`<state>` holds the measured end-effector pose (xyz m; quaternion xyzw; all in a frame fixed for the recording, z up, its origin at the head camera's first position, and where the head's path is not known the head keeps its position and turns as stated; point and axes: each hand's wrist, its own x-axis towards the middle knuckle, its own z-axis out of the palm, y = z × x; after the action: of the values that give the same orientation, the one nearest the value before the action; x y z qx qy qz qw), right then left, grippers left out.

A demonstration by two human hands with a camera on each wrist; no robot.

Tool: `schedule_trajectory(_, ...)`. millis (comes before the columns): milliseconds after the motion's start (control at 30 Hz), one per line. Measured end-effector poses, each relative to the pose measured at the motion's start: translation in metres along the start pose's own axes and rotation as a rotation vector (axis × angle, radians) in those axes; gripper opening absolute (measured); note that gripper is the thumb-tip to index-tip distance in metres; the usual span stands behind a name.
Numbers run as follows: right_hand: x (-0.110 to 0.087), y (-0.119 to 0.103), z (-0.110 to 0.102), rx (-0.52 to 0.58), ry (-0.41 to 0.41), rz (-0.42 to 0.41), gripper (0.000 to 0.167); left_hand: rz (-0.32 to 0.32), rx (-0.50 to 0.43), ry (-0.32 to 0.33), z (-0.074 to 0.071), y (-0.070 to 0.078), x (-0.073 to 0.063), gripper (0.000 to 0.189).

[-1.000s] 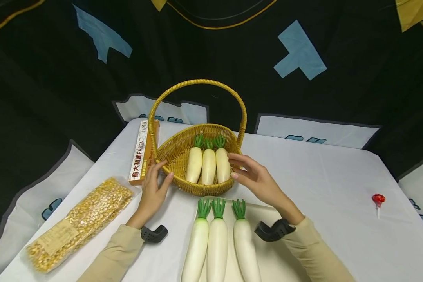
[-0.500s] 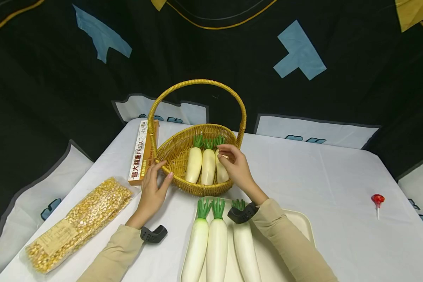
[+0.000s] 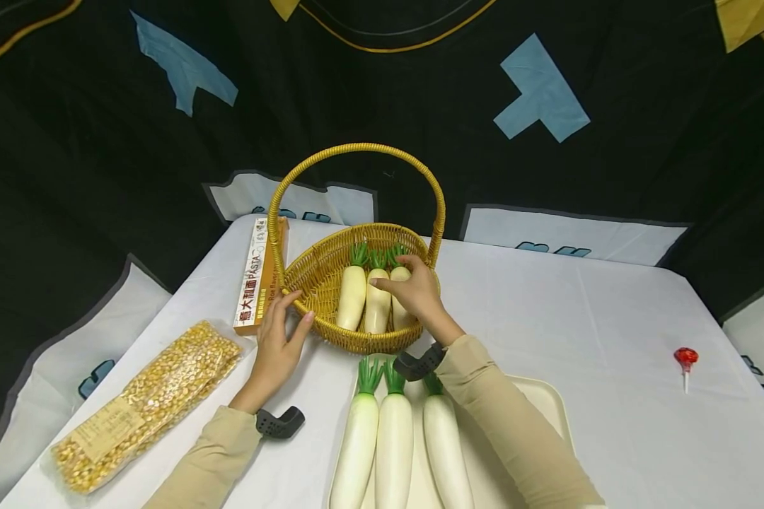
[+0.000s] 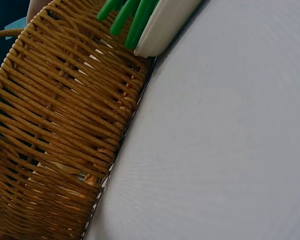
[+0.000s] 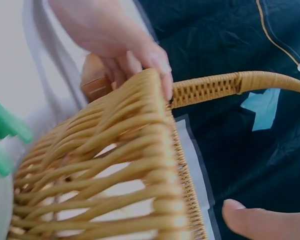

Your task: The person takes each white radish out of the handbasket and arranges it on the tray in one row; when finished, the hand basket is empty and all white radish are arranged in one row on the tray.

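Note:
A yellow wicker basket (image 3: 305, 276) with a tall arched handle holds three white radishes (image 3: 352, 297) with green tops, side by side. At its left front rim, my left hand (image 3: 276, 357) holds the basket's edge, one fingertip over the rim in the right wrist view. My right hand (image 3: 421, 293) reaches over the basket's right side, thumb out across the middle radish (image 3: 377, 311) and fingers near the leaves of the right radish (image 3: 401, 314), which it partly hides. Only the thumb (image 5: 265, 224) of that hand shows in the right wrist view.
In front of the basket, three longer white radishes (image 3: 393, 445) lie on a cream tray (image 3: 541, 396). A pasta box (image 3: 250, 283) and a bag of corn kernels (image 3: 159, 396) are on the left. A red lollipop (image 3: 685, 357) lies far right on the white tablecloth (image 3: 624, 332).
My right hand has moved left from the basket's right rim to above the right and middle radishes, and its thumb has spread out. The left hand has stayed at the rim.

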<state>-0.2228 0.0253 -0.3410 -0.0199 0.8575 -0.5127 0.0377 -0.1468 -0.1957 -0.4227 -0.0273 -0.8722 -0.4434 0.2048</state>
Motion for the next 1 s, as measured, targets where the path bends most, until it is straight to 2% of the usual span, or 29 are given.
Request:
schedule_trajectory(167,0.0032,-0.0031,-0.0004,0.077,-0.12,0.173,0.073,0.002,-0.001,-0.005,0.0008,-0.0008,-0.0008,0.047)
schedule_trajectory(333,0.006,-0.0023,-0.0017,0.123,-0.192,0.246,0.075,0.0,-0.006,-0.014,0.0008,-0.0001,-0.0023,0.048)
schedule_trajectory(500,0.0074,-0.0022,-0.0017,0.101,-0.215,0.257,0.072,0.003,-0.007,-0.01,0.0002,0.001,-0.0028,0.048)
schedule_trajectory(700,0.0076,-0.0018,0.0013,0.077,-0.224,0.216,0.064,0.005,0.0,-0.007,-0.0006,0.001,-0.0022,0.048)
schedule_trajectory(1000,0.007,-0.0002,0.0065,-0.015,-0.172,0.161,0.051,0.017,0.005,-0.002,-0.0016,0.001,-0.0007,0.048)
